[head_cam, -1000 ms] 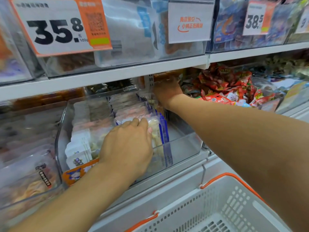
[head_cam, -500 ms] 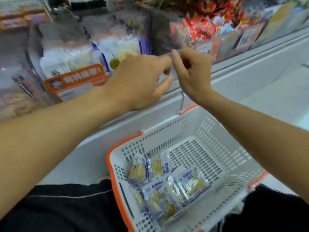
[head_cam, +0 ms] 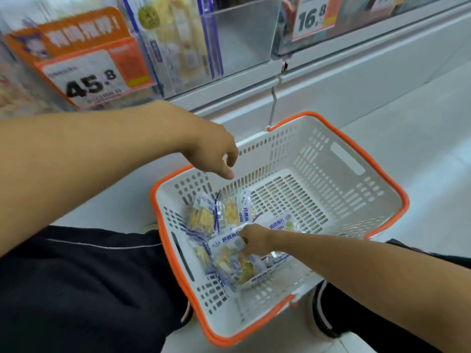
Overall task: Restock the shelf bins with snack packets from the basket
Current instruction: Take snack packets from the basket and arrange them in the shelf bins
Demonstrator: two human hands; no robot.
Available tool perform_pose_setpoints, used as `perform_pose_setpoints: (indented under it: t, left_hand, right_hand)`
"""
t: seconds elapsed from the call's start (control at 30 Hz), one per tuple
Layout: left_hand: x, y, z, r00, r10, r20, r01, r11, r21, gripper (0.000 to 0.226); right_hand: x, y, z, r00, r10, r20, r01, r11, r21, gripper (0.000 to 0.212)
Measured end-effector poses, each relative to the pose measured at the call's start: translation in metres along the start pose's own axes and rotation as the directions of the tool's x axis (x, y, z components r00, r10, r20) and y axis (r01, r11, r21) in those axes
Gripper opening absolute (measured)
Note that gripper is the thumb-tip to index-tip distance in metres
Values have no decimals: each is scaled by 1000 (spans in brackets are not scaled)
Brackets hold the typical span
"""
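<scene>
Both hands have dropped from the shelf: right hand grips packets in the basket, left hand hangs loosely curled and empty above it; slippery packets may spill from an overfull grasp.

white perforated plastic basket with orange rim: rectangular, slotted walls and floor, upright on the pale floor below the shelf front, most of its floor bare.

clear snack packets with blue-and-white printed edges and yellowish contents: a small loose heap in the near-left corner of the basket, overlapping one another, some flat, some tilted against the wall. one packet in the heap is under the fingers of the right hand.

clear plastic shelf bin: on the shelf above the basket, upright packets of the same blue-edged kind stacked at its left, the right part showing only bare clear wall.
</scene>
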State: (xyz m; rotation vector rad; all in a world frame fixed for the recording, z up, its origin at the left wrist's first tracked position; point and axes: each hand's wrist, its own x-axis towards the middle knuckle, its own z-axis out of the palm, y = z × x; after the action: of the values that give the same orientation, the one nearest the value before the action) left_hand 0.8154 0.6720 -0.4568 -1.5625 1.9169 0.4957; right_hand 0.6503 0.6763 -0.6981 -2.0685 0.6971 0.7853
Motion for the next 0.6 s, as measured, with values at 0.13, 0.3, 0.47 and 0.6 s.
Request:
perform_pose_setpoints:
  t: [0.13, 0.3, 0.47, 0.6]
  left_hand:
    - [-1, -4, -1, 999, -54, -2, 54, 998, -27, 79]
    - [-9, -14, -19, 957, -115, -266, -107, 713, -693, 109]
    - [-27, -8, -41, 847, -79, -526, -457, 399, -795, 118]
    - [-26, -1, -55, 683, -362, -635, -630, 148, -762, 22]
  right_hand:
    - [-51, -24, -98, 991, -117, 63, 90, 941, 326, 7]
    - [-157, -58, -233, 959, -192, -207, 263, 876, 405, 18]
    - [-204, -73, -276, 849, -44, -527, 477, 494, 727, 38]
    - [-201, -88, -290, 876, 42, -481, 450, 288, 845, 30]
